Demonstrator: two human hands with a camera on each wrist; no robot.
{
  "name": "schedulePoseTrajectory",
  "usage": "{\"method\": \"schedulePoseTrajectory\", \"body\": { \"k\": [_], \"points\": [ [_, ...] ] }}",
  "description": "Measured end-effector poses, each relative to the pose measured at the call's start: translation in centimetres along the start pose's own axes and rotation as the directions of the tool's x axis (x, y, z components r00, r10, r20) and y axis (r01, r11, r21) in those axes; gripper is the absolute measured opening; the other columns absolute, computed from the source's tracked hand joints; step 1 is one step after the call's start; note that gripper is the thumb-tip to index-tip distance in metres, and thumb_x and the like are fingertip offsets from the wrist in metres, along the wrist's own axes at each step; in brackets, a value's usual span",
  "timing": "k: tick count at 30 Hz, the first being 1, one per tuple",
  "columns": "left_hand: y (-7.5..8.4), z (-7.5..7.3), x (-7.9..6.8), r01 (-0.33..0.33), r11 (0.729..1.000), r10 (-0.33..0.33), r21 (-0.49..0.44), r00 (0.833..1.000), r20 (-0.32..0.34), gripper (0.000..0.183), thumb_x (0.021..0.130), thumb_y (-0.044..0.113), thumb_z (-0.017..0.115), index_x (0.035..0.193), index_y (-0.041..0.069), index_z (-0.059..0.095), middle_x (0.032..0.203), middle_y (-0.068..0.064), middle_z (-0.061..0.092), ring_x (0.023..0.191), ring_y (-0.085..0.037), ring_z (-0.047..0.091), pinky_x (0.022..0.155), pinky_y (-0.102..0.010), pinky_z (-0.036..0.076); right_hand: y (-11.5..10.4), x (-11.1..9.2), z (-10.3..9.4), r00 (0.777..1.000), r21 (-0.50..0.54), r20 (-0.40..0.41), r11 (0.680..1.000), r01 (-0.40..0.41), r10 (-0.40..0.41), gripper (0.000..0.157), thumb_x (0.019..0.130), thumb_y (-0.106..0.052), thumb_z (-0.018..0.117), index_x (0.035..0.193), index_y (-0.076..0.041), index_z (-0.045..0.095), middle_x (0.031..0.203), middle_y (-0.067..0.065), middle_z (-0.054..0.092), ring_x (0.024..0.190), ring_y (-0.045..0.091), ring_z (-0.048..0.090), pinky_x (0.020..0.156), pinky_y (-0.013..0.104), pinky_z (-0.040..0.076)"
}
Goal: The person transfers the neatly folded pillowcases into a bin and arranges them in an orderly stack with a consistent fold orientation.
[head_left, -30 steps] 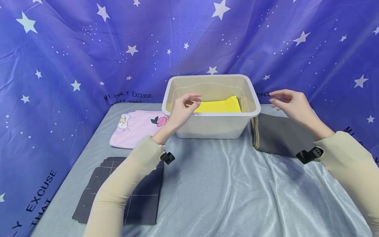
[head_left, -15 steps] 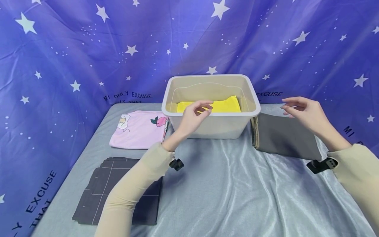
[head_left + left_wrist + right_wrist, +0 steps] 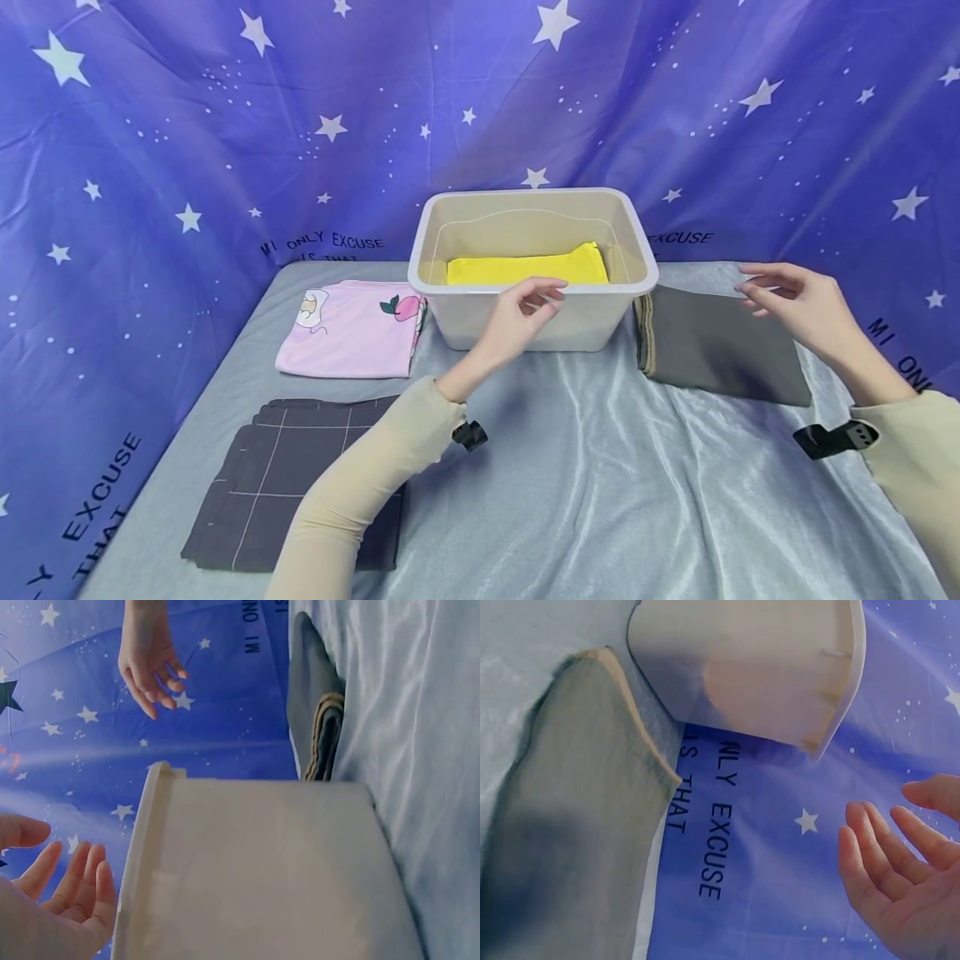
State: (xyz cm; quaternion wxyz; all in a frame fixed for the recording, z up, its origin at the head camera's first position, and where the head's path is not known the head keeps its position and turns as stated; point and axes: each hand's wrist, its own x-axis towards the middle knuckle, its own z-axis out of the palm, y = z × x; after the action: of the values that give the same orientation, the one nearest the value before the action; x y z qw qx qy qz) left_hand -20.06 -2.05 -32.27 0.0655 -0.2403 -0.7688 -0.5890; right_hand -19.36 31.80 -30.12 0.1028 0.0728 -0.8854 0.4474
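Note:
A pale plastic bin [image 3: 532, 321] stands at the back middle, with a folded yellow cloth [image 3: 525, 269] lying inside it. My left hand [image 3: 521, 317] hovers before the bin's front wall, fingers loosely bent and holding nothing. In the left wrist view, that hand [image 3: 64, 900] shows beside the bin's rim, its fingers apart. Over the folded dark grey-green cloth [image 3: 720, 346] at the right, my right hand [image 3: 806, 308] hangs in the air with relaxed fingers and nothing in them. The right wrist view shows the right hand [image 3: 900, 870] against the curtain, away from the bin.
Left of the bin lies a folded pink cloth [image 3: 348, 329] with a peach print. A folded dark checked cloth [image 3: 300, 467] is nearer, partly under my left forearm. A blue star curtain [image 3: 225, 125] rises behind the sheet-covered surface [image 3: 570, 492].
Both hands have moved right and somewhat toward me. The left hand has come from over the bin's opening to before its front wall. The cloths and bin stay put.

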Motion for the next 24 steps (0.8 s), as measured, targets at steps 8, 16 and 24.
{"method": "schedulePoseTrajectory", "body": {
  "k": [8,16,24],
  "points": [
    [-0.5,2.1,-0.6,0.022,0.999,-0.021,-0.030,0.999,0.024,0.026,0.085,0.002,0.057,0.110,0.000,0.062,0.099,-0.016,0.066,0.085,-0.022,0.060,0.073,-0.017,0.046,1.5,-0.9,-0.8,1.000,0.016,0.000,1.000,-0.024,0.024,0.033,0.090,-0.011,0.055,0.096,-0.043,0.053,0.074,-0.034,0.058,0.061,-0.011,0.058,0.057,0.007,0.044],
    [-1.2,3.9,-1.0,0.009,0.998,-0.006,-0.054,0.998,0.058,0.028,0.083,-0.003,0.055,0.110,-0.003,0.061,0.098,-0.019,0.066,0.083,-0.025,0.062,0.071,-0.017,0.048,3.0,-1.5,-1.1,1.000,0.090,-0.001,0.996,-0.017,0.017,0.039,0.090,-0.004,0.052,0.095,-0.043,0.056,0.075,-0.032,0.061,0.062,-0.009,0.059,0.055,0.008,0.045],
    [-1.8,5.6,-1.4,0.015,0.998,-0.010,-0.065,0.997,0.071,0.027,0.083,-0.005,0.055,0.109,-0.006,0.060,0.098,-0.020,0.065,0.082,-0.025,0.061,0.071,-0.015,0.048,4.2,-2.0,-1.0,1.000,0.143,-0.015,0.990,-0.021,0.023,0.040,0.090,-0.003,0.052,0.094,-0.042,0.057,0.076,-0.030,0.062,0.063,-0.008,0.060,0.055,0.008,0.046]
  ]
}}
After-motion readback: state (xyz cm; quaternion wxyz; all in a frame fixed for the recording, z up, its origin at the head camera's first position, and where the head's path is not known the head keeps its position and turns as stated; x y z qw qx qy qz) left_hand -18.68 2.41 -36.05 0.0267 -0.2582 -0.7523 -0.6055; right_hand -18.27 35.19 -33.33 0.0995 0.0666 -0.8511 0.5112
